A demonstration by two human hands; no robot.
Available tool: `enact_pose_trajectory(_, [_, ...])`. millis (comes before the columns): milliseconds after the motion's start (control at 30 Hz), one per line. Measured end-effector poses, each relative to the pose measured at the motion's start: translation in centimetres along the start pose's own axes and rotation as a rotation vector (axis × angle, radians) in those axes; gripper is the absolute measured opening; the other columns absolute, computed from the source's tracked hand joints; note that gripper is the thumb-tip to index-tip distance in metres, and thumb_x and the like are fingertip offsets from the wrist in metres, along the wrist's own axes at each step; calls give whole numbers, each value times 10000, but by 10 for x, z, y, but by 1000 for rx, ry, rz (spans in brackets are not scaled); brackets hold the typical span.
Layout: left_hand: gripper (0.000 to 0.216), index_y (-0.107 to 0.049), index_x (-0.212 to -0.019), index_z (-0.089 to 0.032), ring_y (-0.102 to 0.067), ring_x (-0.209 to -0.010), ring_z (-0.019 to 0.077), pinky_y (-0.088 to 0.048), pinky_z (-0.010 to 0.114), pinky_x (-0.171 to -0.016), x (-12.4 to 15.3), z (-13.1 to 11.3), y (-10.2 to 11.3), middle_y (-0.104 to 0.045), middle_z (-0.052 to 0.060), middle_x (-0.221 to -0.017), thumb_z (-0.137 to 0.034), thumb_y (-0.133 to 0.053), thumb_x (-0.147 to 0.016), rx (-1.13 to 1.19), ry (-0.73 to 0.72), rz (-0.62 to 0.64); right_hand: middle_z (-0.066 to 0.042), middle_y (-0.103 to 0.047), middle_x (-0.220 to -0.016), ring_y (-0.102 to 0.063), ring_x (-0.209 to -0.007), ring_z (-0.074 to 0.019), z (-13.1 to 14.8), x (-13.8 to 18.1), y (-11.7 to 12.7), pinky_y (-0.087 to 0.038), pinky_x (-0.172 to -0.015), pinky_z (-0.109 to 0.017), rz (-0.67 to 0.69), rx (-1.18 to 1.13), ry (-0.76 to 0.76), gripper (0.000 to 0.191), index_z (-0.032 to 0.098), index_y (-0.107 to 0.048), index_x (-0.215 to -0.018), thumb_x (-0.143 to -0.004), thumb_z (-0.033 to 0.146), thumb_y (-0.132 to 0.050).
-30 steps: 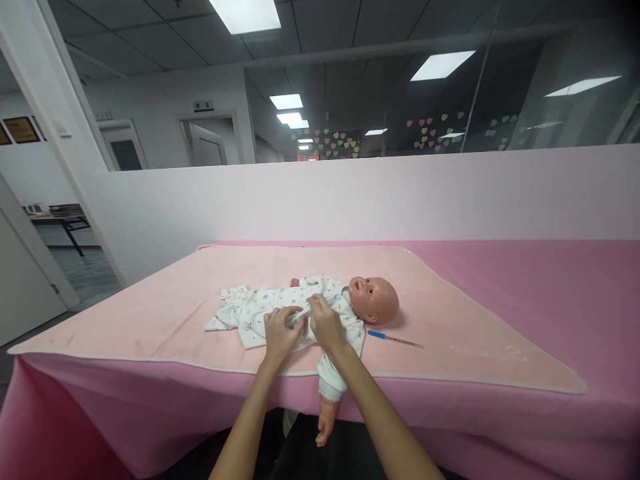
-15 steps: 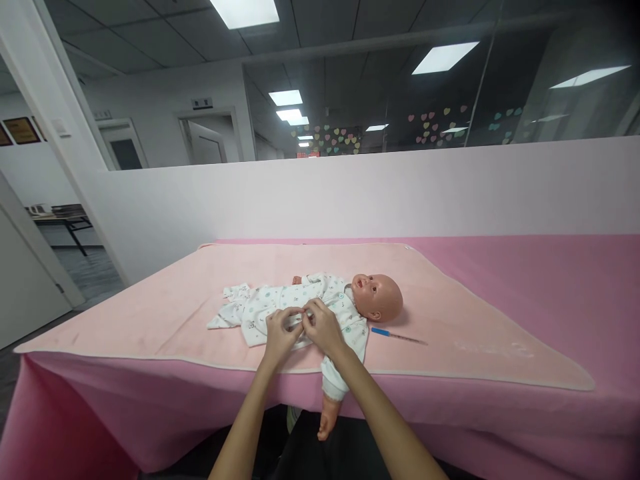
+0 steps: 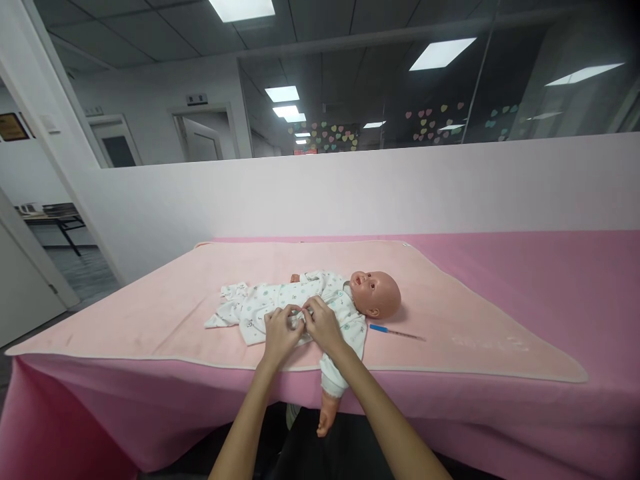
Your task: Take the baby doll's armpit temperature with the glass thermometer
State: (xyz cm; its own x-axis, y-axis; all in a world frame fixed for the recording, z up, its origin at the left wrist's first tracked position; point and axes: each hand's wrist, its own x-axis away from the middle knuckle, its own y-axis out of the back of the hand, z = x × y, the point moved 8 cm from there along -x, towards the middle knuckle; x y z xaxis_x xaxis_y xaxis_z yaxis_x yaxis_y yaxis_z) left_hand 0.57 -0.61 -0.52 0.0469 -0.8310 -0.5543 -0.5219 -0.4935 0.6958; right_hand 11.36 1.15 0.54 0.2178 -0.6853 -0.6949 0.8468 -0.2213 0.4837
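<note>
A baby doll (image 3: 376,295) lies on its back, head to the right, dressed in a white printed baby outfit (image 3: 267,300). My left hand (image 3: 281,333) is closed in a pinch at the front edge of the outfit, near the doll's middle. Right beside it, my right hand (image 3: 323,325) pinches the same cloth, the fingertips of both hands almost touching. What exactly lies between the fingertips is too small to make out. The doll's near arm (image 3: 329,407) hangs over the table's front edge, under my right forearm.
A thin stick with a blue end, resembling a thermometer (image 3: 397,332), lies near the doll's head. Beneath is a peach blanket (image 3: 165,293) on a pink tablecloth (image 3: 565,300). A low white wall (image 3: 380,193) with glass above stands behind the table.
The view has shifted slightly. Both hands stay at the same place on the outfit, with only tiny finger movement; the doll lies as before.
</note>
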Motion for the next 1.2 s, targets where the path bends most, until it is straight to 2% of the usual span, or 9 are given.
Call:
enact_pose_trajectory(100, [159, -560, -867, -237, -532, -792, 191, -294, 351, -780, 0, 0, 0, -633, 2, -829, -308, -478, -751, -7, -10, 4, -21, -533, -840, -535, -739, -135, -1, 1, 2, -412, -674, -236, -15, -10, -13, 125, 194, -517, -778, -807, 131, -412])
enact_pose_trajectory(233, [145, -566, -828, -232, -529, -743, 179, -297, 339, -749, 1, -2, 2, -624, -13, -749, -335, -498, -751, -10, -28, -21, -30, -520, -846, -531, -748, -147, -5, 2, 6, -425, -691, -254, -51, -39, -41, 125, 195, -521, -776, -791, 131, -415])
enact_pose_trajectory(433, [124, -561, -819, -220, -520, -746, 162, -291, 327, -744, 2, -8, 7, -626, -14, -787, -309, -500, -757, 32, -47, -30, -30, -508, -829, -519, -741, -150, -6, 2, 7, -425, -693, -262, -64, -74, -44, 128, 196, -524, -759, -777, 133, -414])
enact_pose_trajectory(733, [181, -566, -678, -211, -503, -728, 163, -288, 330, -752, 5, -19, 1, -590, -14, -662, -347, -497, -775, 14, -159, 70, -24, -481, -807, -482, -684, -136, -8, 2, 7, -402, -631, -250, -38, -100, -35, 140, 188, -481, -647, -730, 103, -406])
enact_pose_trajectory(867, [176, -583, -721, -218, -504, -738, 168, -296, 331, -742, 3, -14, 4, -607, -6, -697, -350, -489, -789, 7, -113, 12, -29, -486, -820, -494, -719, -146, -9, 2, 9, -414, -679, -267, -61, -77, -53, 141, 189, -505, -693, -746, 112, -401])
enact_pose_trajectory(1000, [183, -578, -838, -222, -524, -839, 179, -302, 333, -783, 1, -10, 10, -626, 11, -872, -365, -465, -818, 57, -82, -45, -30, -496, -833, -507, -757, -157, -10, 1, 8, -418, -729, -282, -77, -65, -65, 127, 193, -519, -774, -790, 145, -403])
enact_pose_trajectory(1200, [220, -586, -968, -243, -519, -902, 193, -296, 342, -782, 2, -16, 6, -598, 29, -944, -328, -425, -845, -38, -116, -15, -37, -507, -853, -519, -770, -162, -13, 1, 4, -420, -734, -288, -66, -22, -68, 154, 196, -544, -807, -818, 150, -398])
